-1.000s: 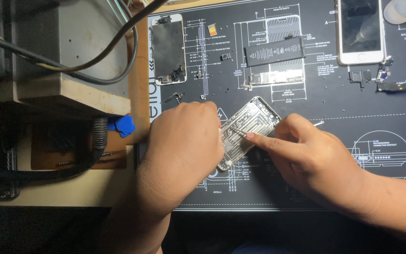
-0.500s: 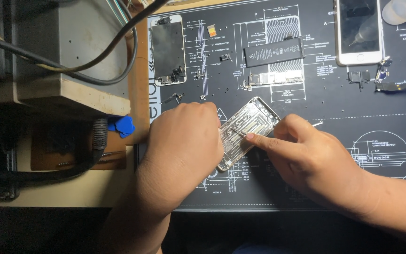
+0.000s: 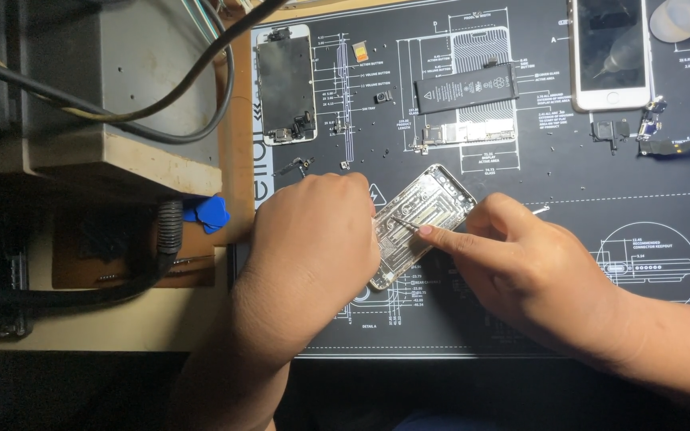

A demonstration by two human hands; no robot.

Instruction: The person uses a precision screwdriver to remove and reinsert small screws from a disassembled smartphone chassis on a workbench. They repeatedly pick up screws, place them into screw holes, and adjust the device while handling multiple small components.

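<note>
silver phone housing (image 3: 421, 223) lies on the black repair mat (image 3: 521, 319), left hand (image 3: 313, 239) clamped on it; right hand (image 3: 537, 263) pinches thin tweezers (image 3: 403, 224), needing steady placement inside.

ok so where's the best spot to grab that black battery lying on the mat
Take the battery by its two long edges, about mid-length, coming straight down from above. It lies flat, slightly tilted, on the dark mat, thin and rectangular, with bare mat along both long sides. Probably avoid the right end, where a small connector tab sticks up.
</note>
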